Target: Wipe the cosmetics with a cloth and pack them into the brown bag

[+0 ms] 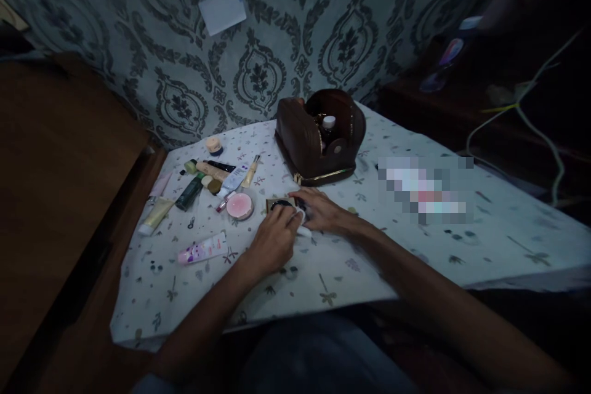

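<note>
Both of my hands meet over a small dark compact with a gold-coloured edge (275, 202), low on the patterned cloth. My left hand (273, 240) has its fingers bent and pressed together on a white cloth or wipe (303, 231) at the compact. From the right, my right hand (325, 212) curls its fingers round the compact's right side. The fingers cover much of both items. Just left lies a round pink compact (239, 205). Behind my hands stands a brown zip bag (318, 141), open, with a white-capped bottle (329, 123) inside.
Several tubes and small bottles, among them a green bottle (189, 192), lie at the left of the table (295, 295). A purple-and-white tube (202, 249) lies nearer. A blurred-out item (422, 189) is at the right. A patterned wall rises behind.
</note>
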Demonstrator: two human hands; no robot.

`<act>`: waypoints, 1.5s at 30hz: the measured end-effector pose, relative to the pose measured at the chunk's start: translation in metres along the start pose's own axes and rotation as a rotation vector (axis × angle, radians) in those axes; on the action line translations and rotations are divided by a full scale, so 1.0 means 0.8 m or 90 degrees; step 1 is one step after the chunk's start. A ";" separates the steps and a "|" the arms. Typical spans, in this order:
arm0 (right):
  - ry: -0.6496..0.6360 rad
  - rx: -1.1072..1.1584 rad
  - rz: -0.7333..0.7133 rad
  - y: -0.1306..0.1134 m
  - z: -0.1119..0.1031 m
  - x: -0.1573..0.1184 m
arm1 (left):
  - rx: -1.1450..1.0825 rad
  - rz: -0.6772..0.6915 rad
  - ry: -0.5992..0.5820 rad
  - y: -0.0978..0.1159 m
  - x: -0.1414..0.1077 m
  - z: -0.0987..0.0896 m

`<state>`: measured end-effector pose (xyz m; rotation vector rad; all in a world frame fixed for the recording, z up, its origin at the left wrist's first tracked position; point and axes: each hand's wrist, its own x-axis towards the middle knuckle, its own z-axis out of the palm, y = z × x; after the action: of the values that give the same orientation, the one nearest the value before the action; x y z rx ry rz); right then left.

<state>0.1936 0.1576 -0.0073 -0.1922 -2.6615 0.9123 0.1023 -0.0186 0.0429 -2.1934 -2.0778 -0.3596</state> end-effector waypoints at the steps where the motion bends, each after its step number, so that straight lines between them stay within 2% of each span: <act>1: 0.008 -0.002 0.000 0.001 0.002 0.001 | -0.009 -0.003 0.006 -0.004 0.006 0.000; 6: -0.002 0.004 0.027 -0.001 0.001 -0.002 | -0.052 -0.030 0.033 -0.030 0.019 0.004; 13: -0.016 0.000 0.048 -0.011 -0.005 -0.002 | -0.038 -0.111 0.095 -0.050 -0.006 0.010; 18: -0.025 0.016 0.043 -0.015 -0.009 -0.006 | -0.046 -0.118 0.135 -0.052 -0.030 0.015; 21: -0.018 0.037 0.011 -0.019 -0.012 -0.008 | -0.051 -0.106 0.160 -0.052 -0.040 0.023; 25: -0.022 0.059 -0.038 -0.022 -0.014 -0.009 | -0.049 -0.132 0.195 -0.050 -0.049 0.034; 30: 0.001 0.087 -0.091 -0.024 -0.016 -0.008 | -0.003 -0.132 0.186 -0.041 -0.059 0.039; 33: 0.010 0.098 -0.099 -0.027 -0.017 -0.006 | 0.011 -0.143 0.178 -0.036 -0.064 0.037; 36: 0.015 0.122 -0.089 -0.031 -0.018 -0.005 | -0.048 -0.155 0.189 -0.035 -0.065 0.030; 40: 0.019 0.196 -0.033 -0.038 -0.020 -0.004 | -0.162 -0.186 0.211 -0.034 -0.060 0.016; 45: 0.002 0.228 0.016 -0.044 -0.026 -0.003 | -0.227 -0.203 0.222 -0.033 -0.044 0.003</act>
<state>0.2020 0.1417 0.0294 -0.1413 -2.4438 1.3711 0.0747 -0.0504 0.0302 -1.7692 -2.2839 -1.1309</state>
